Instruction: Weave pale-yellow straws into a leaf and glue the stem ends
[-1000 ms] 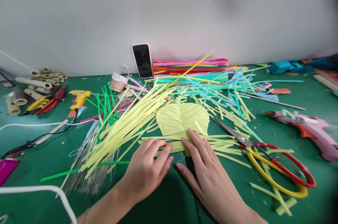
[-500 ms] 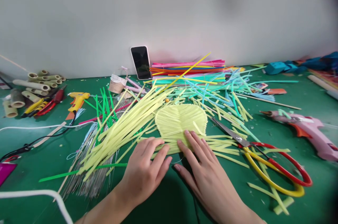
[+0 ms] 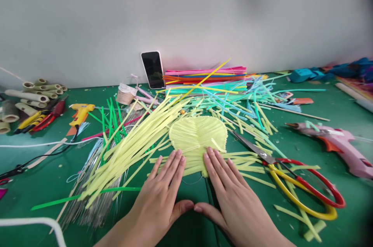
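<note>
Green tabletop [image 3: 303, 146], yellow-green leaf-shaped piece [image 3: 199, 134], loose yellow-green strips [image 3: 131, 153], red-and-yellow scissors [image 3: 271, 159], pink glue gun [image 3: 340, 144]

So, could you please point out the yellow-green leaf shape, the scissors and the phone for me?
Yellow-green leaf shape [image 3: 198, 134]: head view, on its ribbed upper part.
Scissors [image 3: 268, 157]: head view, on the metal near the pivot.
Phone [image 3: 153, 70]: head view, on its dark screen.

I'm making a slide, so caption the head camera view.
Left hand and right hand, fingers straight, touch yellow-green strips at the near end of a leaf-shaped piece, scissors nearby.
</note>
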The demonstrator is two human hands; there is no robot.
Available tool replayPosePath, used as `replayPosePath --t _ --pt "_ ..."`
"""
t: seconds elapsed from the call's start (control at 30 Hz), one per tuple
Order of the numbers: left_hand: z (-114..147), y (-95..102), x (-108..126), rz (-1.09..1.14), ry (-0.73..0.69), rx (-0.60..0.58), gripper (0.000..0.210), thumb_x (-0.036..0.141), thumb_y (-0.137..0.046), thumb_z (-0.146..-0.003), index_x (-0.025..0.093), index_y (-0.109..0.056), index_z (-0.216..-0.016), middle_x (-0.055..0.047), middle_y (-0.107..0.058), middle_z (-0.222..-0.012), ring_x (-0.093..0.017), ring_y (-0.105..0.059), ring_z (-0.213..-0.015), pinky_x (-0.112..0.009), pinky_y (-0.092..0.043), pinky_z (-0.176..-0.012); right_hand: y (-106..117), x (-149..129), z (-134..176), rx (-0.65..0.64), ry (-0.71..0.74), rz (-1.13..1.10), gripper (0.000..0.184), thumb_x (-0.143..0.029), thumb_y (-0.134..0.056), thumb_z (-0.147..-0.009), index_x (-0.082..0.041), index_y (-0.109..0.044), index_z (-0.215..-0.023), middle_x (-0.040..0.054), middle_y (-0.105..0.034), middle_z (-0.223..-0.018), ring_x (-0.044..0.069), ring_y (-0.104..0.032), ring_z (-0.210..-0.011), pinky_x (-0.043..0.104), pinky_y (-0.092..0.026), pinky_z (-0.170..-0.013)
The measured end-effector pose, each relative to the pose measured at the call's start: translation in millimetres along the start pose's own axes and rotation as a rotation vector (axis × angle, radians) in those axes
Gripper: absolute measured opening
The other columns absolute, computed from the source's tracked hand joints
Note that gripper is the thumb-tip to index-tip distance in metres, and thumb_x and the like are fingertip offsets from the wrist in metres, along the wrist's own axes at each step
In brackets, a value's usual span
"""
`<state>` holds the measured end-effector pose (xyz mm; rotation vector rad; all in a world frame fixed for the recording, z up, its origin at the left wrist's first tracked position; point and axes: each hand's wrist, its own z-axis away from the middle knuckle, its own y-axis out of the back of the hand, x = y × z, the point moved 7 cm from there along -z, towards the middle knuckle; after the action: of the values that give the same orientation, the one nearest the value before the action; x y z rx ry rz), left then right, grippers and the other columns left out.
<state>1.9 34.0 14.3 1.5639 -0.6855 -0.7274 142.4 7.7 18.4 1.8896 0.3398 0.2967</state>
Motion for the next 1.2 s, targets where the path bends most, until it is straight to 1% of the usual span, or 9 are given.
replayPosePath --t 0.17,0.33,0.43,0.5,0.57,0.67,0.9,1.1,1.2 --pt "2 -4.8 0 -0.031 0.009 0.037 0.084 0.062 -0.038 -0.095 0.003 -0.024 -0.153 -0.019 -0.027 -0.159 -0.033 -0.023 -0.149 -0.050 -0.034 -0.113 -3 1 1 -0.017 0.006 0.029 0.099 -0.079 -0.035 -0.086 -0.003 -0.035 -0.149 0.0200 -0.039 -0.154 0.031 -0.038 -0.142 0.046 -0.043 -0.105" --pt "0 1.3 0 0.009 0.014 0.030 0.078 0.057 -0.038 -0.097 0.005 -0.023 -0.154 -0.017 -0.023 -0.161 -0.032 -0.021 -0.149 -0.054 -0.032 -0.114 -2 0 1 0.002 0.021 0.057 0.093 -0.072 -0.040 -0.088 -0.002 -0.034 -0.149 0.0210 -0.038 -0.154 0.032 -0.038 -0.142 0.046 -0.042 -0.106" --pt "-8 8.6 8 0.066 -0.072 0.032 0.069 0.046 -0.037 -0.100 0.008 -0.018 -0.155 -0.012 -0.020 -0.162 -0.029 -0.021 -0.150 -0.053 -0.025 -0.118 -2 -2 2 0.025 0.036 0.072 0.086 -0.065 -0.044 -0.090 -0.002 -0.035 -0.149 0.0211 -0.041 -0.152 0.032 -0.040 -0.140 0.047 -0.042 -0.104" --pt "-13 11.0 14 0.104 -0.121 0.033 0.066 0.038 -0.038 -0.100 0.009 -0.017 -0.156 -0.010 -0.018 -0.163 -0.026 -0.019 -0.150 -0.051 -0.020 -0.121 -3 -3 3 0.034 0.040 0.083 0.081 -0.058 -0.046 -0.091 -0.003 -0.035 -0.149 0.0207 -0.042 -0.151 0.033 -0.042 -0.140 0.047 -0.041 -0.104" --pt "-17 11.1 17 0.129 -0.116 0.038 0.067 0.035 -0.040 -0.099 0.008 -0.016 -0.156 -0.011 -0.018 -0.163 -0.025 -0.017 -0.151 -0.049 -0.017 -0.122 -4 -3 4 0.039 0.036 0.095 0.075 -0.049 -0.048 -0.091 -0.003 -0.034 -0.149 0.0200 -0.042 -0.151 0.032 -0.041 -0.140 0.047 -0.040 -0.105" --pt "-20 9.7 19 0.141 -0.074 0.047 0.067 0.038 -0.040 -0.099 0.008 -0.018 -0.155 -0.012 -0.019 -0.163 -0.024 -0.017 -0.151 -0.046 -0.016 -0.122 -5 -3 4 0.040 0.033 0.095 0.070 -0.041 -0.049 -0.091 -0.003 -0.036 -0.148 0.0197 -0.043 -0.151 0.031 -0.041 -0.140 0.045 -0.039 -0.106" --pt "-19 11.9 19 0.104 -0.035 0.079 0.061 0.042 -0.036 -0.102 0.011 -0.025 -0.154 -0.011 -0.026 -0.161 -0.023 -0.021 -0.150 -0.044 -0.009 -0.123 -3 -2 1 -0.003 0.028 0.086 0.066 -0.041 -0.049 -0.091 -0.003 -0.042 -0.145 0.0194 -0.042 -0.152 0.031 -0.044 -0.138 0.044 -0.042 -0.104" --pt "-19 6.9 19 0.148 -0.020 0.138 0.061 0.044 -0.038 -0.101 0.013 -0.028 -0.154 -0.011 -0.033 -0.159 -0.024 -0.027 -0.148 -0.045 -0.014 -0.122 -3 -2 0 -0.054 0.027 0.098 0.066 -0.041 -0.048 -0.093 -0.002 -0.041 -0.146 0.0188 -0.038 -0.153 0.031 -0.042 -0.140 0.044 -0.047 -0.105" --pt "-17 5.5 18 0.168 -0.021 0.139 0.062 0.044 -0.038 -0.101 0.014 -0.025 -0.154 -0.011 -0.033 -0.159 -0.024 -0.027 -0.148 -0.044 -0.016 -0.122 -2 -2 1 -0.064 0.027 0.086 0.066 -0.040 -0.048 -0.093 -0.001 -0.040 -0.146 0.0197 -0.037 -0.154 0.031 -0.040 -0.141 0.044 -0.048 -0.105"
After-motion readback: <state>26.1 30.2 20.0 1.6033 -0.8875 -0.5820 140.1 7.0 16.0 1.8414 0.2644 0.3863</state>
